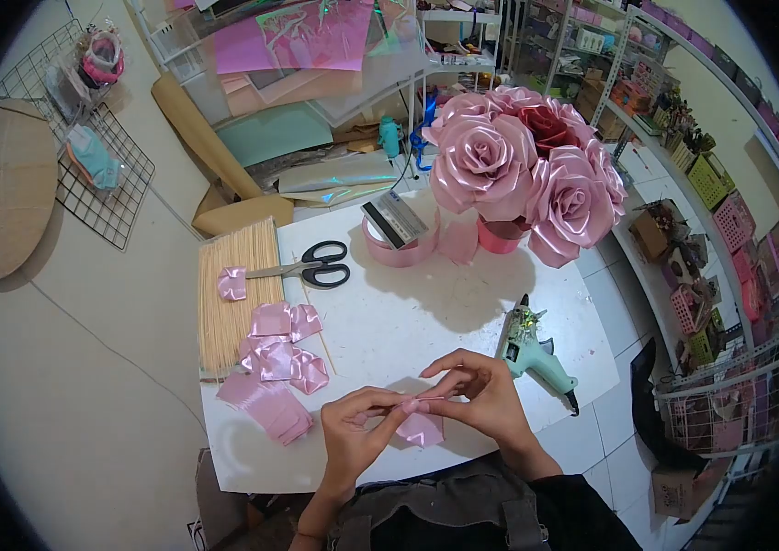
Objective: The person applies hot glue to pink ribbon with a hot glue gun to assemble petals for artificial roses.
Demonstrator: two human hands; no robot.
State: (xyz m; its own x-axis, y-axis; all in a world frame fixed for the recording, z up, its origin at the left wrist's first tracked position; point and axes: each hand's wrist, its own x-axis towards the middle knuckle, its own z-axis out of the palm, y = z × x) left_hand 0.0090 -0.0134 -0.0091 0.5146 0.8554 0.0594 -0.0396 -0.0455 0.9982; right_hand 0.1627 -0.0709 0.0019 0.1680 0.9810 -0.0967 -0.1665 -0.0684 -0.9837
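Note:
At the table's front edge, my left hand (359, 430) and my right hand (483, 401) meet over a pink satin ribbon piece (423, 430). Both pinch its upper edge between thumb and fingertips, and the rest hangs below them. A thin line shows along that edge between the fingertips; I cannot make out whether it is a fold or a stick. Left of my left hand lies a fanned stack of flat ribbon pieces (265, 409), with several curled ribbon petals (284, 344) behind it. The mint glue gun (536, 358) rests to the right of my right hand.
Black-handled scissors (323, 265) lie with their blades over a bundle of wooden sticks (224, 317), beside another ribbon petal (232, 284). Behind stand a ribbon roll (399, 253) with a card on it and a pot of large satin roses (486, 161). Loaded shelves (711, 211) line the right.

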